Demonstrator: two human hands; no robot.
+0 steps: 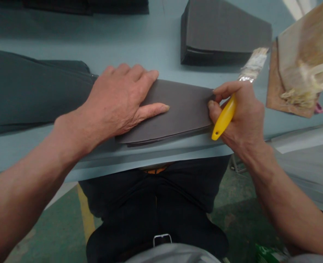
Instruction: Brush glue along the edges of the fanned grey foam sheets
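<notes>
Pale blue tabletop (161,40), its near edge crossing the view just beyond dark trousers (156,197). Grey stack of tapered sheets (183,106) lies flat beside that near edge, roughly midway along, narrow end to the right. Left hand (117,95): not gripping, spread palm-down over the wide end. Right hand (245,113): thumb and forefinger at the narrow end, apparently pinching it; same hand grasps a yellow-handled brush (227,115), its whitened bristles pointing away from the near edge. Farther from that edge, right of middle: second grey stack (227,29), no hand on it. Toward the tabletop's left: dark fabric (32,91). Toward its right: brown board (274,84) and stained tub (298,58). Progress, as judged: sheets gathered, edges nearly aligned, lower ones slightly offset along the near side; top face shows no evident coating. Second stack may be waiting or finished; cannot tell. Unresolved: sheet count, faces between layers, whether the pinch takes one sheet or several. Left fingers partly hide the wide end; frame cuts off fabric, tub and the tabletop's far edge.
</notes>
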